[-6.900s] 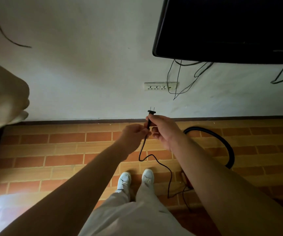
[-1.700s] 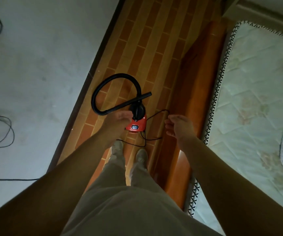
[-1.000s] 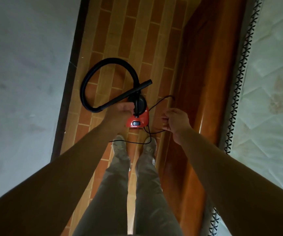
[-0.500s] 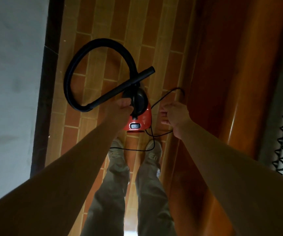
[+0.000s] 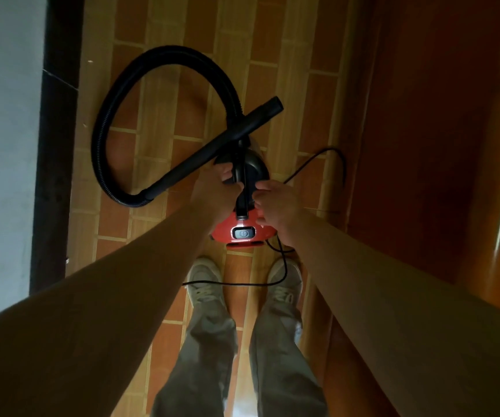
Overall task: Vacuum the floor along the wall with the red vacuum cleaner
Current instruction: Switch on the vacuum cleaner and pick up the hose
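Note:
The small red vacuum cleaner (image 5: 242,234) stands on the tiled floor just ahead of my feet, with a black carry handle (image 5: 240,188) on top. Its black hose (image 5: 113,121) loops toward the wall on the left, and the rigid black tube (image 5: 242,127) lies slanted across the vacuum's top. My left hand (image 5: 214,194) grips the vacuum's dark top just left of the handle. My right hand (image 5: 275,204) is curled right of the handle and pinches the black power cord (image 5: 315,161), which arcs off to the right.
A pale wall (image 5: 1,145) with a dark skirting board (image 5: 57,145) runs down the left. A glossy wooden bed frame (image 5: 423,145) lines the right, leaving a narrow floor strip. Slack cord (image 5: 283,266) lies across my white shoes (image 5: 203,284).
Since half a second ago I have leaned closer. My right hand has moved left from the cord loop to the handle's side. My left hand stays at the vacuum's top.

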Demonstrator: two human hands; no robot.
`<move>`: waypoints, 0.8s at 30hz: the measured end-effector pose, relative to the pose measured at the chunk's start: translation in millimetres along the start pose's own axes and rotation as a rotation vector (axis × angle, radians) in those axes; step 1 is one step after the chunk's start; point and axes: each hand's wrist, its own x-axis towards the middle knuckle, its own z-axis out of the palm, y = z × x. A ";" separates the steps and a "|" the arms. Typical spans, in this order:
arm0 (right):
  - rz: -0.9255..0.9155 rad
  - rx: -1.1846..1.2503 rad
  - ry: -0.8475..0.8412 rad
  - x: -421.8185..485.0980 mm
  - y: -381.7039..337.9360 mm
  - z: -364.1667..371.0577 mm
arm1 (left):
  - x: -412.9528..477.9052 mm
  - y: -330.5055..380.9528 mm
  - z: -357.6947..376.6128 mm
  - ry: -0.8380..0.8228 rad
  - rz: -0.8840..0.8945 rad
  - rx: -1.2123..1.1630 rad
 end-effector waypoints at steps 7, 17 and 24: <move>-0.066 -0.040 0.199 19.3 15.9 27.9 | 20.1 -17.2 -1.9 0.025 -0.021 -0.030; -0.073 -0.002 0.336 33.6 18.0 37.2 | 35.4 -21.7 -9.2 -0.024 -0.008 -0.074; -0.053 0.084 0.357 45.0 20.0 45.8 | 38.9 -16.7 -17.9 -0.077 0.004 -0.083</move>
